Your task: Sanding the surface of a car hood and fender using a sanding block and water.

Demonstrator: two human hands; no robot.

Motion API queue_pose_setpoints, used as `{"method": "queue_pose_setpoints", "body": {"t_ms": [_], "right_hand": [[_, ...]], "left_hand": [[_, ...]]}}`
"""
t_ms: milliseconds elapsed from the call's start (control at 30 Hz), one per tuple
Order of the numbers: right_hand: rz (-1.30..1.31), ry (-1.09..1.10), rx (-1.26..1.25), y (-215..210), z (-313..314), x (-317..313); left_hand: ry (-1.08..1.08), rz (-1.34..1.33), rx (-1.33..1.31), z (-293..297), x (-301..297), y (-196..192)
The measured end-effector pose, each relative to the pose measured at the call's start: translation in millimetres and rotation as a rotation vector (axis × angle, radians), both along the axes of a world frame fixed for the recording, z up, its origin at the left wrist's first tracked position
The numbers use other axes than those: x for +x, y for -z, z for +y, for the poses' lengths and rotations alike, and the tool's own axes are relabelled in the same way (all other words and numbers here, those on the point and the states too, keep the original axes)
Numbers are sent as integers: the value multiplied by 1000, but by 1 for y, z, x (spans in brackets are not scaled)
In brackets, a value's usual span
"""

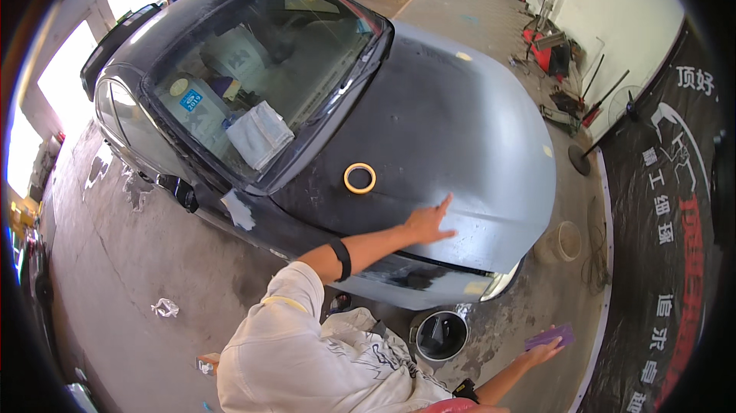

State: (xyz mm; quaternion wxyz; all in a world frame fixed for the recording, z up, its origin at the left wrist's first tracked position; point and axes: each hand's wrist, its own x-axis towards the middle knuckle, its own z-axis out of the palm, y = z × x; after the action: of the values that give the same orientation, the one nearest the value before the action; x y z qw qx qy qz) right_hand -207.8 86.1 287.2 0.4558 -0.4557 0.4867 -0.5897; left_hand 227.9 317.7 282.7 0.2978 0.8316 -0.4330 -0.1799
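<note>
Car [310, 126] fills the middle, its hood [429, 137] a broad curved panel, matt and dark near the glass, with a pale grey sheen toward the nose. The windscreen [284, 53] is sloped and hazy. By the front bumper stands a round black bucket [416, 336], perhaps set there to be within easy reach. A pale towel [261, 135], soft and folded, lies at the foot of the windscreen, where the ledge probably keeps it from sliding.

The left hand [431, 223] is over the near front part of the hood, fingers spread wide and holding nothing; whether it touches the panel, I cannot tell. The right hand [543, 352] is out to the side, beyond the bucket and well apart from the car, closed around a purple block [550, 336]. That flat slab is held by its lower edge, which seems to leave most of its face free. The tape [359, 191], a smooth yellow ring, lies flat on the hood, likely so it cannot roll.
</note>
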Motion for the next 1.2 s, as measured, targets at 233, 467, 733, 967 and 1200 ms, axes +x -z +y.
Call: {"method": "queue_pose_setpoints", "body": {"t_ms": [233,467,733,967,1200], "right_hand": [[-30,109,66,15,16,-37],[-78,52,109,8,38,-13],[-73,80,110,29,42,-35],[64,-4,135,-18,46,-66],[43,116,61,-46,61,-63]], "left_hand": [[-57,67,139,31,11,-5],[-30,-14,195,46,5,34],[-100,48,52,37,29,-52],[-296,-277,-162,75,160,-384],[-362,-449,-506,83,198,-404]]}}
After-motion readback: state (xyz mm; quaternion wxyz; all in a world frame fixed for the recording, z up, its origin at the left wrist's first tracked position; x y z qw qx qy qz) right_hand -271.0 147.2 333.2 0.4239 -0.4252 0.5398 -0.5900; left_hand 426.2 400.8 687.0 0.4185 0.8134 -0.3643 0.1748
